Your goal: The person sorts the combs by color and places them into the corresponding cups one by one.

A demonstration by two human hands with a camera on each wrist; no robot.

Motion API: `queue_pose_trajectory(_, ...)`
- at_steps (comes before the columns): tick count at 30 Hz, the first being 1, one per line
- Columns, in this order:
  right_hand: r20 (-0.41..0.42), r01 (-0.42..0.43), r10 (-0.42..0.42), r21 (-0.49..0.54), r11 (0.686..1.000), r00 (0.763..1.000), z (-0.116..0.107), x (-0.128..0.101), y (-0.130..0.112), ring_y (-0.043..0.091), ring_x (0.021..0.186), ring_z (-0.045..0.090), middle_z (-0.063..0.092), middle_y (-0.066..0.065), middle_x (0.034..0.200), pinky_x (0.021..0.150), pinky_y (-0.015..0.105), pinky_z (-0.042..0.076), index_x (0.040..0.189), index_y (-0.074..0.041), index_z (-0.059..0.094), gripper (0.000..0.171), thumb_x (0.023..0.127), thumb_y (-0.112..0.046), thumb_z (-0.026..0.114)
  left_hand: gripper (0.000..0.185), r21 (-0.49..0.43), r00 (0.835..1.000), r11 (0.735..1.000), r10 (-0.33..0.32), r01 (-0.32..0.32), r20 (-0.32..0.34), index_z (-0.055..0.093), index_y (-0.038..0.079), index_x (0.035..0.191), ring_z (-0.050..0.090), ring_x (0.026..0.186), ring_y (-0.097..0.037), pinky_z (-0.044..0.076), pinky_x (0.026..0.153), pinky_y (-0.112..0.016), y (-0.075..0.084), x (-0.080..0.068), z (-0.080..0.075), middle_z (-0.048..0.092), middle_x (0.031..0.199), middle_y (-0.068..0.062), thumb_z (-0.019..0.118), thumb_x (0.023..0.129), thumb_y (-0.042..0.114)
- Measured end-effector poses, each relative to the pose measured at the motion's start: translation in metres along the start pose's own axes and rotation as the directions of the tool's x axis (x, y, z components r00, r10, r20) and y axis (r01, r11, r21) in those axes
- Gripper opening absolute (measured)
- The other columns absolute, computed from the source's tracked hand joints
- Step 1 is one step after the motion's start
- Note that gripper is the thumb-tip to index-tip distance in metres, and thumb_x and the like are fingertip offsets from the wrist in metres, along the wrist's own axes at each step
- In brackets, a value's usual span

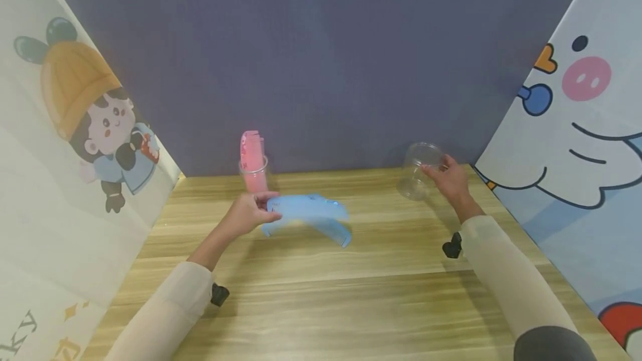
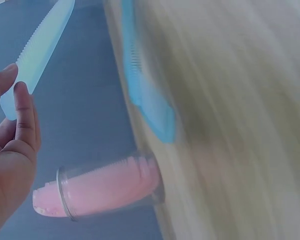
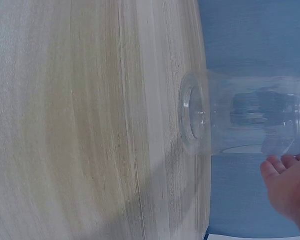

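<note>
My left hand (image 1: 248,213) pinches one end of a light blue comb (image 1: 296,205) between thumb and fingers, above the table. In the left wrist view the held comb (image 2: 45,47) points up and away with its teeth facing left. Beneath it, at least one more blue comb (image 1: 335,232) lies on the wood, partly covered by the held one in the head view. My right hand (image 1: 451,181) grips the upper side of a clear plastic cup (image 1: 413,174) near its rim. In the right wrist view the cup (image 3: 249,115) looks see-through, with nothing visible inside.
Left of centre at the back, a clear cup (image 1: 257,170) holds several pink combs (image 1: 252,152) upright. The wood-grain table (image 1: 321,305) meets a dark back wall (image 1: 321,60). Cartoon-printed panels (image 1: 577,144) stand on both sides.
</note>
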State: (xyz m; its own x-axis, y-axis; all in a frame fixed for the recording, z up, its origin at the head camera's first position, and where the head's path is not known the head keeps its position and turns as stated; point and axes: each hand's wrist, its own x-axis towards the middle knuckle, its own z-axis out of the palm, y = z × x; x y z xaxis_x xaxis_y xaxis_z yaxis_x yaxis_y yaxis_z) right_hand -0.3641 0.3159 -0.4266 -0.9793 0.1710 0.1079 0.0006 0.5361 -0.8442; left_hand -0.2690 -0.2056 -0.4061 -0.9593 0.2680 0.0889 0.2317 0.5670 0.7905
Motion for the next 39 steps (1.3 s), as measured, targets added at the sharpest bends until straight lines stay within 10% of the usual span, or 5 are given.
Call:
queue_pose_trajectory(34, -0.029, 0.040, -0.040, 0.014, 0.999, 0.999, 0.000, 0.001, -0.001, 0.050, 0.147, 0.036, 0.034, 0.027, 0.161, 0.118, 0.059, 0.039, 0.159, -0.001, 0.029, 0.090, 0.093, -0.042, 0.073, 0.054, -0.135, 0.993, 0.986, 0.084, -0.095, -0.086, 0.069, 0.014, 0.133, 0.069, 0.107, -0.021, 0.061, 0.087, -0.032, 0.082, 0.111, 0.047, 0.074, 0.114, -0.006, 0.085, 0.084, 0.031)
queue_pose_trajectory(39, -0.023, 0.016, -0.015, 0.013, 1.000, 1.000, 0.001, -0.003, -0.002, 0.049, 0.148, 0.034, 0.030, 0.028, 0.163, 0.119, 0.059, 0.038, 0.161, -0.002, 0.022, 0.093, 0.094, -0.042, 0.073, 0.056, -0.168, 0.990, 0.981, 0.083, -0.101, -0.111, 0.069, 0.012, 0.133, 0.067, 0.094, -0.016, 0.058, 0.075, -0.025, 0.091, 0.122, 0.057, 0.074, 0.104, -0.005, 0.085, 0.083, 0.032)
